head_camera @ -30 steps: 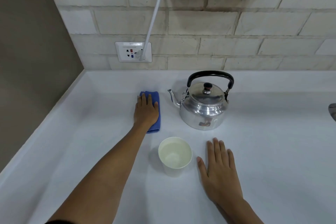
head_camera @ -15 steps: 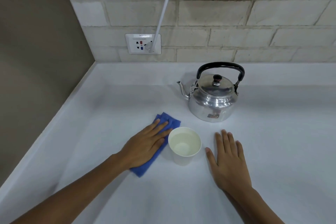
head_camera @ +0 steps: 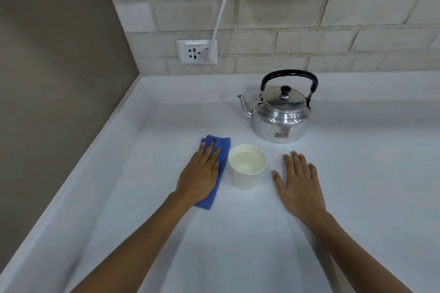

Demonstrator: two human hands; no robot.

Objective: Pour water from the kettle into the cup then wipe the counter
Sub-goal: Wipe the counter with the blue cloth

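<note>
Wiping the counter (head_camera: 238,245) was judged the step in hand: cup (head_camera: 247,166) already held water, stood upright near the middle of the surface, and kettle (head_camera: 281,114) sat upright just behind and to the right of it, nearer the back edge, spout turned toward the left, lid on, handle raised. Pressed flat on a folded blue cloth (head_camera: 219,150) was the left hand (head_camera: 202,173), palm down, fingers (head_camera: 209,150) straight and close together, not pinching the fabric but bearing on it from above; cloth lay just left of the cup, very near its wall, whether touching could not be told. Rested palm down on bare surface to the right of the cup was the right hand (head_camera: 297,181), fingers slightly fanned, thumb out toward the cup, holding nothing and clear of both cup and kettle. Seen on the back wall above the rear left corner were a socket (head_camera: 196,52) and a white cable (head_camera: 221,5) running up from it. No spill or wet patch could be made out on the white surface. Called for next, as a judgement only: sliding the cloth under steady downward pressure while keeping it off the cup's base, since a light paper-like cup full of water would tip or slop easily if nudged
</note>
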